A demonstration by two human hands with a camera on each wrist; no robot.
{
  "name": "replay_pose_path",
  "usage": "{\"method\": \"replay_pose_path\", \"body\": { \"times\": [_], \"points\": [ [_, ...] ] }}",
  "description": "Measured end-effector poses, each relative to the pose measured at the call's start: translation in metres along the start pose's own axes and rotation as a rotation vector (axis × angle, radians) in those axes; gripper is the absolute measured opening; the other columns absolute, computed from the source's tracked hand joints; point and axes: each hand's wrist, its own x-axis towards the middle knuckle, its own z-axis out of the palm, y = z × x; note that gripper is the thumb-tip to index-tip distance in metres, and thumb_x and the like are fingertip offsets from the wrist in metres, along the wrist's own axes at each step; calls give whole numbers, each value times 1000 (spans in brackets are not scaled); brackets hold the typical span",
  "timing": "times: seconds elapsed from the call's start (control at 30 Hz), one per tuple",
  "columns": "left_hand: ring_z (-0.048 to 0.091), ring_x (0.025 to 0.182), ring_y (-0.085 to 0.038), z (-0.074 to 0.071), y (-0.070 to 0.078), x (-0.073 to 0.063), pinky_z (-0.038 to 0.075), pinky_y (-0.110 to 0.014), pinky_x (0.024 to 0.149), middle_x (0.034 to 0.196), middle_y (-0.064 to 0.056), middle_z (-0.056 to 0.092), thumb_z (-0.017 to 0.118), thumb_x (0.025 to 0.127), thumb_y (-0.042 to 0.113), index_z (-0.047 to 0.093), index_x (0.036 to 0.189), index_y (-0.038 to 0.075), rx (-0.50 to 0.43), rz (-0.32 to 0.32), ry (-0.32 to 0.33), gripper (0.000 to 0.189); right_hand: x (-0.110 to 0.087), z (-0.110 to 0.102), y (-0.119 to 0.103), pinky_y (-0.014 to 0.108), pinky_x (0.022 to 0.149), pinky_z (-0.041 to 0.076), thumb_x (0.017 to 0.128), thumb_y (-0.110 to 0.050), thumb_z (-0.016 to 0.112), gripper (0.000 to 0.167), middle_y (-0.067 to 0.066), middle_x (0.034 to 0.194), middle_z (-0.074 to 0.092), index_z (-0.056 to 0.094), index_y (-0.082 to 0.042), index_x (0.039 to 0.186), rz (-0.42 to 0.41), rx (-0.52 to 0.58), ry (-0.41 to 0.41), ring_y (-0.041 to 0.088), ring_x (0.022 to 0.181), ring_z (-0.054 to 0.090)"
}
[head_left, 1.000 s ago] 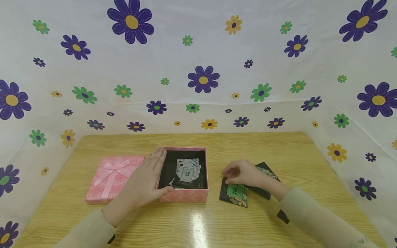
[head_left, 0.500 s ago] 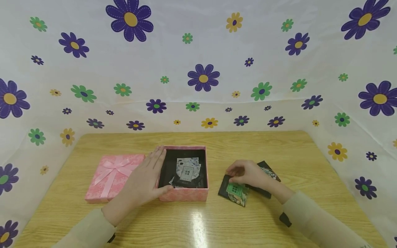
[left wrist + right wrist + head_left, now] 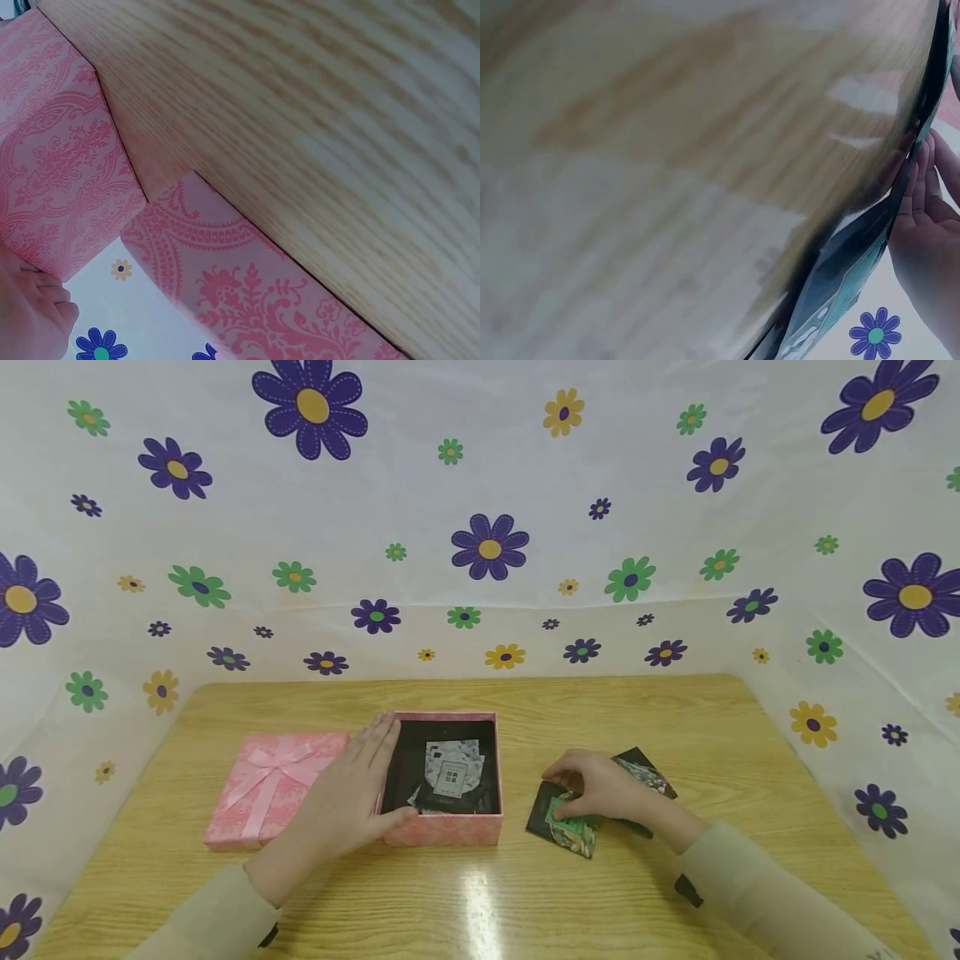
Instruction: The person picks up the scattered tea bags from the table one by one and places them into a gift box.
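A pink patterned box (image 3: 444,831) stands uncovered at the middle of the table. Inside its black interior lies a pale-labelled packet (image 3: 454,768), with dark packets partly showing under it. My left hand (image 3: 343,793) rests along the box's left wall, fingers straight and thumb at the near corner. My right hand (image 3: 603,787) pinches the upper part of a flat black packet with a green label (image 3: 576,837), thumb over the label. In the right wrist view this packet (image 3: 832,277) appears edge-on, low at the table. Beneath that hand, another black packet (image 3: 641,762) is partly hidden.
The pink lid (image 3: 262,793) with a ribbon bow lies left of the box, partly behind my left hand. A wood-grain table (image 3: 480,902) bears everything. White flowered cloth (image 3: 420,510) closes off the back and sides.
The right thumb has moved down onto the green label of the black packet, which has shifted slightly left. My left hand and the box have stayed put.
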Motion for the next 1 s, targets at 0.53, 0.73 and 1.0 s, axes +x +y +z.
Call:
{"method": "replay_pose_path", "body": {
  "times": [0.53, 0.73, 1.0],
  "points": [
    [24, 164, -38, 0, -1, 0, 30, -54, 131, 176, -20, 23, 68, 89, 66, 21, 167, -3, 0, 1, -5, 114, 7, 0, -1, 22, 77, 57, 88, -2, 84, 26, 3, 100, 75, 77, -5, 113, 46, 64, 17, 3, 87, 61],
    [23, 164, -38, 1, -1, 0, 29, -52, 132, 177, -19, 21, 69, 90, 65, 21, 167, -4, 10, 9, -5, 114, 9, -4, -2, 20, 74, 57, 93, -1, 78, 13, 7, 95, 76, 77, -2, 106, 40, 128, 27, 2, 83, 63],
    [24, 164, -38, 1, -2, -1, 29, -52, 131, 176, -20, 23, 68, 90, 66, 22, 167, -3, 11, 6, 2, 114, 13, -25, -12, 22, 72, 59, 99, -5, 72, 7, 11, 96, 76, 75, -1, 104, 55, 180, 42, 9, 82, 69]
  ]
}}
